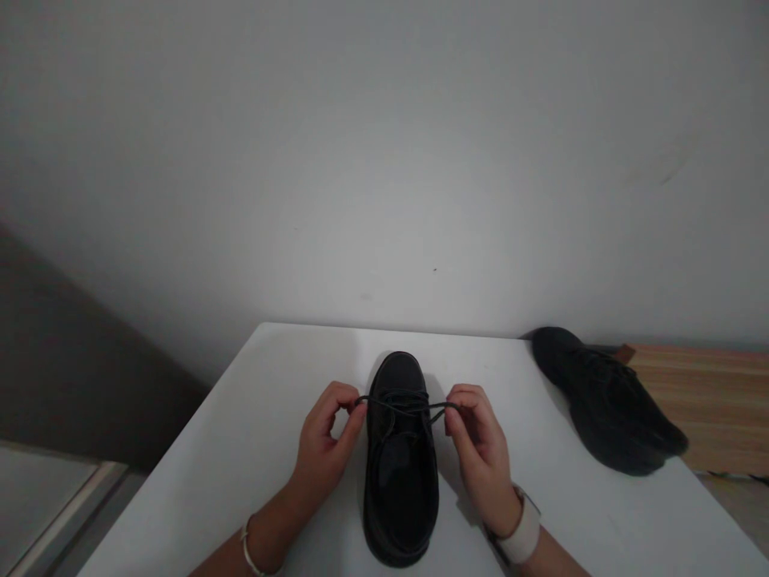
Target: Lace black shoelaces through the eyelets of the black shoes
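Observation:
A black lace-up shoe (pixel 401 481) sits upright on the white table, its toe pointing away from me and its opening towards me. My left hand (pixel 332 429) is at the shoe's left side, thumb and fingertips pinched on one part of the dark shoelace (pixel 408 410). On the right side, my right hand (pixel 479 441) pinches another part of the same lace, which forms a small loop near those fingers. The lace stretches across the top of the shoe between both hands.
A second black shoe (pixel 606 401) lies tilted at the table's right edge, beside a wood-grain surface (pixel 709 401). The white table (pixel 288 361) meets a grey wall (pixel 384 176) at the back. A pale framed edge (pixel 66 513) stands at lower left.

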A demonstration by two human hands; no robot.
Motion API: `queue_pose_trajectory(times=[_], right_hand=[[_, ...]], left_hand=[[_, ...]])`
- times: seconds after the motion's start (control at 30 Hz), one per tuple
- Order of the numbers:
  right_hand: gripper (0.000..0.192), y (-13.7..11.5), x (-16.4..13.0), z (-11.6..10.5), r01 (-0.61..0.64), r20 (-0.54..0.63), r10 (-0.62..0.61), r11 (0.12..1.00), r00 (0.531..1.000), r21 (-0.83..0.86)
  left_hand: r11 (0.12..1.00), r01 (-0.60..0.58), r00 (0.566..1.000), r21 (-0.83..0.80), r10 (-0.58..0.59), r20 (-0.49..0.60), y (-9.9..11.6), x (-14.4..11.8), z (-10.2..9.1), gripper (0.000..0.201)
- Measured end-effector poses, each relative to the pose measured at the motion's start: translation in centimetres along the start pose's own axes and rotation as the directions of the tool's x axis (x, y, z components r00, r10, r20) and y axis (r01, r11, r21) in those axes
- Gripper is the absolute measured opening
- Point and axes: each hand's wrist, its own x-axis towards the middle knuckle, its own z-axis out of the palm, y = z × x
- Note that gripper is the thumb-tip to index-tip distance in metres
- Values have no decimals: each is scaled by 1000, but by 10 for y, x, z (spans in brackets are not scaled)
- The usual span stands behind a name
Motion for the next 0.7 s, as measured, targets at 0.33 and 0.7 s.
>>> queue_pose_trajectory(times=[0.33,0.7], right_hand=[[11,-2,-2,0,-22,180,23,1000,983,-8],[10,7,-1,1,-63,-106,78,990,991,130]], left_hand=[[999,-40,980,37,32,196,8,0,6,7],[995,47,998,-93,-42,53,5,1,-3,25]])
